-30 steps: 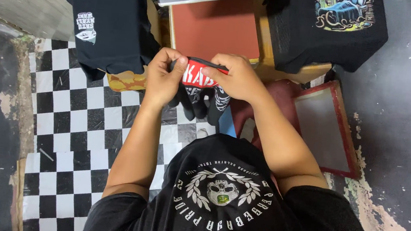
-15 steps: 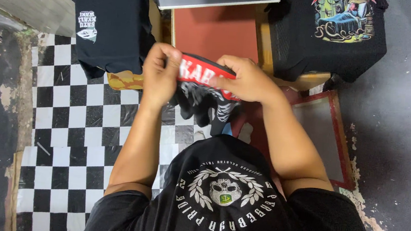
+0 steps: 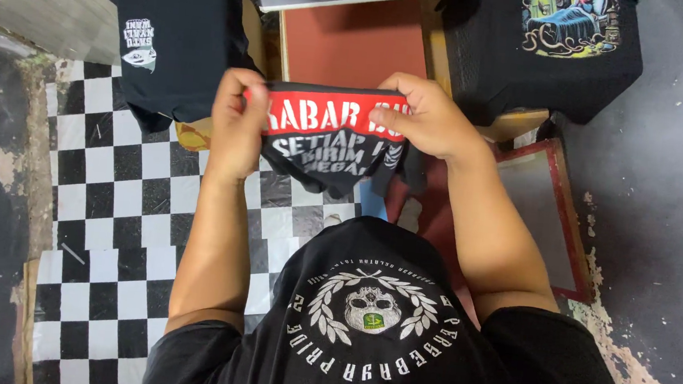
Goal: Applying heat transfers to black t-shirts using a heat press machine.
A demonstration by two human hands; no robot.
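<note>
— What is seen from the head camera?
— A black shirt (image 3: 325, 145) with a red band and white lettering is held up over a reddish board (image 3: 355, 41). Its top edge is pinched by the left hand (image 3: 236, 125) and the right hand (image 3: 426, 117).
— How many other shirts?
— Two black shirts are counted: one with a small white print (image 3: 178, 38), one with a colourful print (image 3: 552, 46). A checkered floor (image 3: 108, 221) lies below.

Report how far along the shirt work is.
Done: printed black shirts already sit on the left platen and right platen. In hand: left hand and right hand hold up a black garment with red band. Left: the red platen lies bare.
</note>
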